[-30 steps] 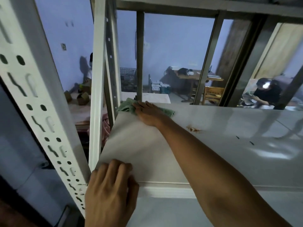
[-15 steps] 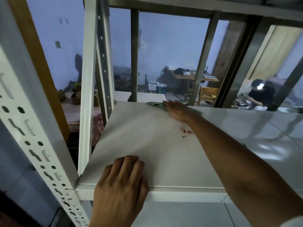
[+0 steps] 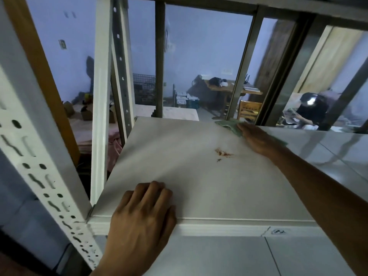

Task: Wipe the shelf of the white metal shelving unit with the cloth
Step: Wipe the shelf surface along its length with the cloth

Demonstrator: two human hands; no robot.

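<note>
Pressing flat on the green cloth [image 3: 229, 124], my right hand [image 3: 256, 139] has its fingers laid out over the fabric, palm down, pinning it to the shelf [image 3: 179, 156] at the far edge; part of the cloth pokes out ahead of the fingertips and a corner shows on the hand's right side. My left hand [image 3: 143, 212] is draped over the near lip of the same shelf, fingers loosely spread on the top surface and holding nothing, which I read as bracing. Between the two hands the white panel looks mostly plain, but a reddish-brown stain [image 3: 223, 153] sits just beside my right wrist, toward me, with a small dark fleck below it. The cloth is not touching it. My judgement is that the job is partly along at best: the back strip is under the cloth, while the stain and the broad middle and near part of the surface remain to be covered. I cannot tell from the sheen alone which areas are already clean. The slotted white upright [image 3: 39, 176] frames the shelf at the near left corner.
</note>
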